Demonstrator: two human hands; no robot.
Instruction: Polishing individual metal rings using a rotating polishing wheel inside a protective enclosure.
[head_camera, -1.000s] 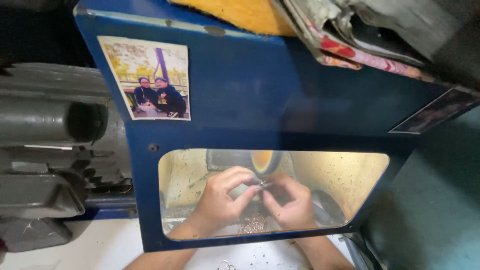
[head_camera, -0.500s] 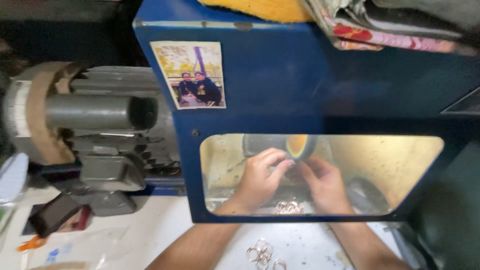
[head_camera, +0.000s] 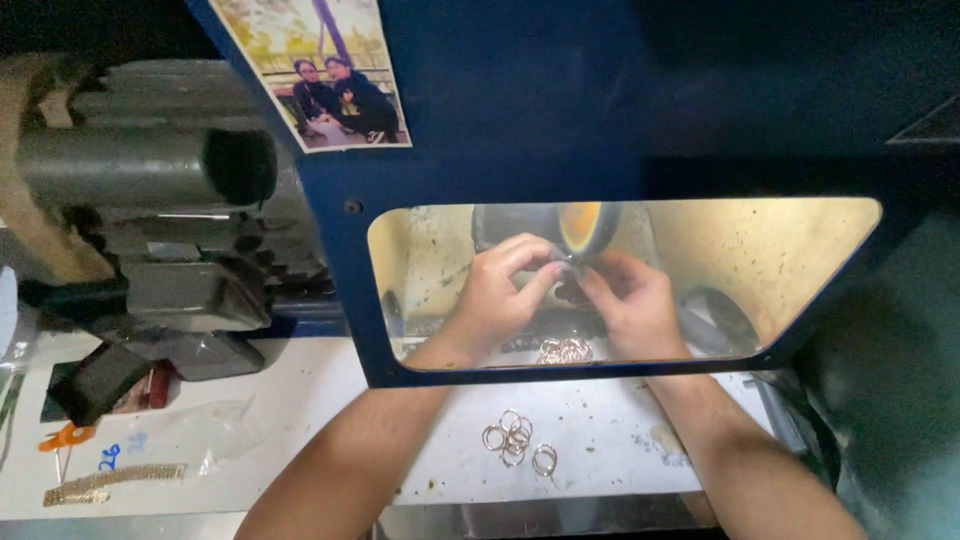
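Behind the clear window of a blue hood (head_camera: 500, 120), my left hand (head_camera: 495, 290) and my right hand (head_camera: 630, 305) meet at a spinning buffing wheel (head_camera: 585, 228). Both hands pinch a small metal ring (head_camera: 563, 262) against the wheel's lower edge; the ring is mostly hidden by my fingers. A pile of rings (head_camera: 565, 350) lies inside the hood below my hands. Several more loose rings (head_camera: 515, 438) lie on the white bench in front of the hood, between my forearms.
A grey motor housing (head_camera: 150, 170) with a dark round opening stands left of the hood. A photo print (head_camera: 320, 75) is stuck on the hood. A gold chain strip (head_camera: 110, 482), an orange-handled tool (head_camera: 62, 438) and a plastic bag (head_camera: 215, 430) lie at the bench's left.
The camera has come closer and shifted left, so the hood window looks bigger. My hands stay together at the wheel. The loose rings on the bench have come into view.
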